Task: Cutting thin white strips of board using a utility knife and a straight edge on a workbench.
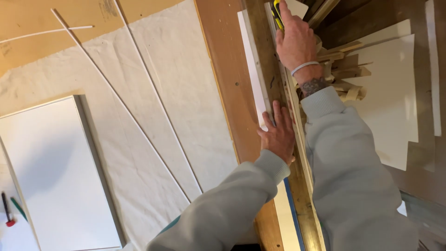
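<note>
At the far left edge, a red-tipped pen (6,210) and a green one (18,209) lie beside a large white rectangular panel (60,176), which rests flat on a cream canvas drop cloth (186,93) covering the counter. Several thin white strips (116,97) lie across the cloth in long diagonals, well apart from the hands. Further right runs a reddish-brown wooden board (227,79), and on it a long narrow white sheet strip (253,69) lies lengthwise under a darker wooden straightedge batten (265,51). The left hand (278,135) lies palm-down on that batten, its fingers (277,111) spread flat and pressing, gripping nothing, their tips touching the white strip's edge. Above it, the right hand (296,39) is closed tight around a yellow and black utility knife (277,13), held against the batten's right edge; the blade itself is hidden. A pale band sits on that wrist, and both arms wear grey sweatshirt sleeves (353,176). Just right of the wrist sits a heap of pale wood offcuts (348,76), and beyond it large white sheets (395,102) lie on a dark surface.
</note>
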